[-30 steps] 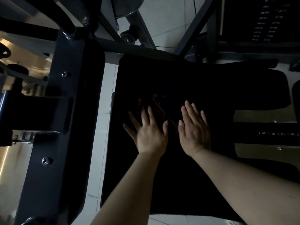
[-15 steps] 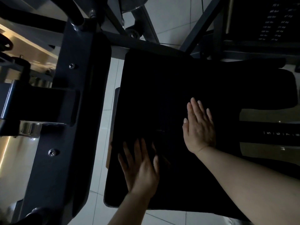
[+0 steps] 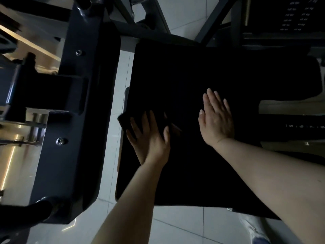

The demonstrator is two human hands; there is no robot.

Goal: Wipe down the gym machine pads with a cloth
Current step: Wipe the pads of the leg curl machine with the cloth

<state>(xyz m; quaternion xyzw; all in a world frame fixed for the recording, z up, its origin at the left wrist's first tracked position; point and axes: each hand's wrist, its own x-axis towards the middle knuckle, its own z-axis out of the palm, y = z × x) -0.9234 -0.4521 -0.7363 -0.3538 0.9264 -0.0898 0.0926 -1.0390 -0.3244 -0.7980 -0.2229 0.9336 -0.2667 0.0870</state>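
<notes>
A large black seat pad [image 3: 193, 67] fills the middle of the head view. My left hand [image 3: 149, 138] lies flat with its fingers spread on a dark cloth [image 3: 124, 120] at the pad's left edge. A corner of the cloth sticks out past that edge; the rest is hard to tell from the black pad. To the right, my right hand [image 3: 217, 120] rests palm down on the bare pad, fingers together, holding nothing. The two hands are a short gap apart.
A dark grey steel frame [image 3: 75, 120] with bolts stands close on the left, across a strip of white tiled floor [image 3: 112, 138]. Frame bars [image 3: 209, 20] cross behind the pad. A weight stack [image 3: 297, 14] is at the far right, and another black pad [image 3: 290, 81] is on the right.
My left hand slid with the cloth from the pad's middle down toward its front, then up and left to the left edge. My right hand stayed in place.
</notes>
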